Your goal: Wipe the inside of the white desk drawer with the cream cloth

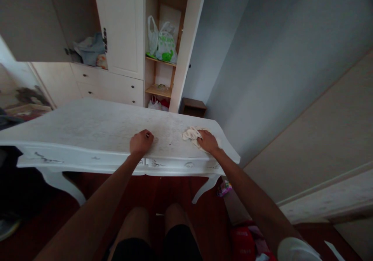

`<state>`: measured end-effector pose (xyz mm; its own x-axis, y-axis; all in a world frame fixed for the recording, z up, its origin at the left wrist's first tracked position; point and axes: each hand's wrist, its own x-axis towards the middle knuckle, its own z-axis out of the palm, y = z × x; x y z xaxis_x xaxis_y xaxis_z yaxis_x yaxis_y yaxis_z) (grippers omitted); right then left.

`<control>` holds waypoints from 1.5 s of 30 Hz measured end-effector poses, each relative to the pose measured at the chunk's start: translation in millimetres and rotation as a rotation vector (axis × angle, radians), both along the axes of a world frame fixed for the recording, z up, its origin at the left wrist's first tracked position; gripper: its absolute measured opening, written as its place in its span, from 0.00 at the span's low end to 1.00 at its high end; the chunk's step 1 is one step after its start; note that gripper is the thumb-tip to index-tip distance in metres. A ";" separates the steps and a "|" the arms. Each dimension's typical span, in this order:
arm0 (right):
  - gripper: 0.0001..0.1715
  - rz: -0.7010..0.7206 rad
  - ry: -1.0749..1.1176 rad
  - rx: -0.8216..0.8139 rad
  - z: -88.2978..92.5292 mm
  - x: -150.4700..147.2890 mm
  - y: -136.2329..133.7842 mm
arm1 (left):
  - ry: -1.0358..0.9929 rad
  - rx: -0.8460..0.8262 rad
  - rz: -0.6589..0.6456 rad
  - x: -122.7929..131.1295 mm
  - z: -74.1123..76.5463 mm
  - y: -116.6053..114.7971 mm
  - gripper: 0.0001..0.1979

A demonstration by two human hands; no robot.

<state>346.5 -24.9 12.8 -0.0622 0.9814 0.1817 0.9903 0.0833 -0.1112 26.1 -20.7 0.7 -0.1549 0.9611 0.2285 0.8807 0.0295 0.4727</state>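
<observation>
Head camera: the right hand [207, 140], mostly closed, grips a crumpled cream cloth [191, 133] spread beneath and just left of it on the white table [96, 123]; the left hand [141, 141] is curled into a fist, any contents impossible to tell; beyond both hands stands a wardrobe [122, 32].

Right hand [208, 141] hides part of cloth [190, 133]; shoe [8, 227] cut off.

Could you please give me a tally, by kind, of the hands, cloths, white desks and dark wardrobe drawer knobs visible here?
Hands: 2 (left hand, right hand)
Cream cloth: 1
White desk: 1
Dark wardrobe drawer knobs: 4
Total: 8
</observation>
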 end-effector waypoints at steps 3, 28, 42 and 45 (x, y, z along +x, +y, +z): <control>0.36 0.140 0.168 -0.011 6.8 23.6 3.7 | -0.006 -0.001 0.010 0.0 0.6 -0.7 0.19; 0.24 -0.303 1.246 0.560 -43.2 134.2 -19.1 | -0.117 0.057 0.041 -1.5 0.2 -1.4 0.18; 0.23 -0.324 1.219 0.567 -41.5 133.1 -23.4 | -0.131 0.127 0.006 -0.6 -2.9 -3.8 0.17; 0.21 -0.299 1.208 0.541 -42.3 134.8 -23.1 | -0.116 0.126 -0.018 -0.5 -3.6 -4.1 0.18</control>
<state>481.4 -48.0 -29.5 0.6102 0.7183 0.3343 0.2860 0.1938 -0.9384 25.6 -24.8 -2.9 -0.1700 0.9289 0.3291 0.8197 -0.0521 0.5705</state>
